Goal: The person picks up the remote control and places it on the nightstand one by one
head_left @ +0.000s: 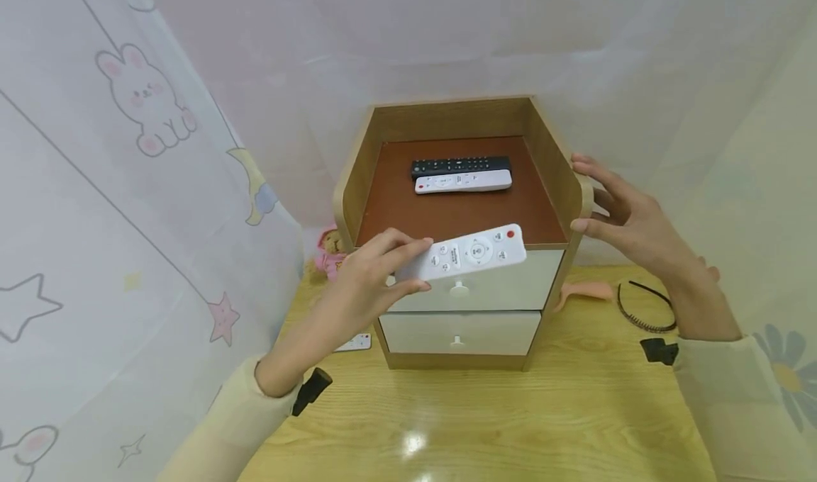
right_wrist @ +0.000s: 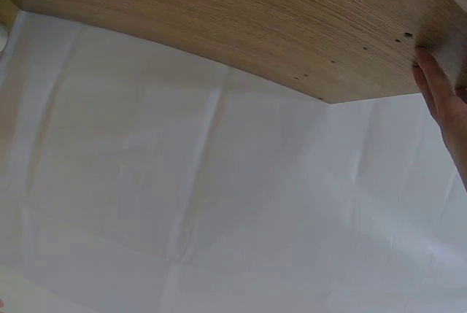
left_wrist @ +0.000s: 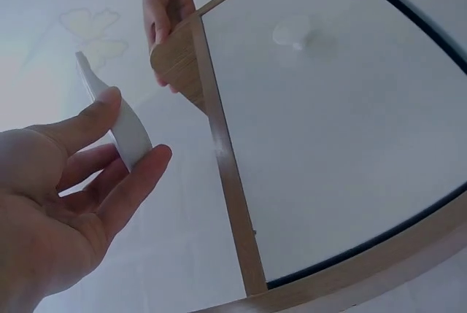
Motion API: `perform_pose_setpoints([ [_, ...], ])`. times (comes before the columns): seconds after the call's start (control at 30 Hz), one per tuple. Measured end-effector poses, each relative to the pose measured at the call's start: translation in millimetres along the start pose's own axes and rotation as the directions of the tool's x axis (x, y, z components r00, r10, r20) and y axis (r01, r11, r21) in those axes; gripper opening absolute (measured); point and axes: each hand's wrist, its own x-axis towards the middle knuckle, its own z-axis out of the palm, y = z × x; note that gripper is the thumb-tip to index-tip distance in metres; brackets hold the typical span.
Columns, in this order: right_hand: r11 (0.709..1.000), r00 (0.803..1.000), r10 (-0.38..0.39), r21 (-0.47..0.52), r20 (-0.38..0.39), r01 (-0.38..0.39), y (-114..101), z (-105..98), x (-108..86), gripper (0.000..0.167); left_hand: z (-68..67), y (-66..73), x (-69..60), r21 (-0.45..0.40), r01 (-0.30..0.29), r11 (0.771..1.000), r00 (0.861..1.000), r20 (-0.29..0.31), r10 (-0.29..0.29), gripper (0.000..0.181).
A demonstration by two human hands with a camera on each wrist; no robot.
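My left hand [head_left: 370, 273] pinches a white remote control [head_left: 475, 250] by one end, thumb below and fingers above. The remote is held up in front of the small wooden cabinet [head_left: 376, 184], its buttons and red key showing. In the left wrist view, the remote [left_wrist: 130, 134] appears edge-on between thumb and fingers. My right hand [head_left: 638, 220] holds the rounded front corner of the cabinet's right side panel, thumb at the front and fingers at its upper edge. On the cabinet's brown top lie a black remote [head_left: 459, 166] and another white remote [head_left: 464, 181], side by side.
Two white drawers with knobs front the cabinet. Another white remote [head_left: 354, 342] lies by its left foot, near a pink-clothed plush toy [head_left: 330, 251]. On the right are a peach-coloured comb [head_left: 590, 291] and a dark headband [head_left: 647, 324]. Patterned curtains [head_left: 172, 255] surround the wooden table [head_left: 472, 418].
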Motion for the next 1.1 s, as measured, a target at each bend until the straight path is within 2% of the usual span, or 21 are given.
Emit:
perform_pose_setpoints([
  [0.17, 1.000, 1.000, 0.006, -0.015, -0.008, -0.007, -2, 1, 0.0, 0.077, -1.3, -4.9, 25.4, -0.002, 0.046, 0.999, 0.999, -0.012, -0.046, 0.049],
  [0.3, 0.999, 1.000, 0.009, -0.034, -0.008, -0.009, -3, 1, 1.0, 0.076, 1.5, -13.8, 43.4, 0.040, 0.119, 0.992, 0.992, 0.035, -0.120, 0.049],
  [0.5, 0.999, 1.000, -0.006, -0.034, -0.005, 0.006, 0, 3, 2.9, 0.077, 14.4, -33.9, 64.6, 0.125, 0.202, 0.971, 0.971, 0.103, -0.215, 0.042],
  [0.7, 0.999, 1.000, -0.030, -0.012, 0.009, 0.030, 3, 6, 5.5, 0.076, 24.4, -49.3, 70.5, 0.197, 0.233, 0.952, 0.952, 0.152, -0.264, 0.040],
  [0.9, 0.998, 1.000, -0.013, -0.053, 0.003, 0.013, 1, 6, 4.8, 0.077, 24.0, -57.1, 75.8, 0.212, 0.208, 0.955, 0.955, 0.168, -0.245, 0.037],
  [1.1, 0.997, 1.000, 0.007, -0.074, 0.001, -0.007, 0, 7, 5.3, 0.078, 21.2, -61.5, 77.7, 0.222, 0.231, 0.947, 0.947, 0.170, -0.271, 0.033],
])
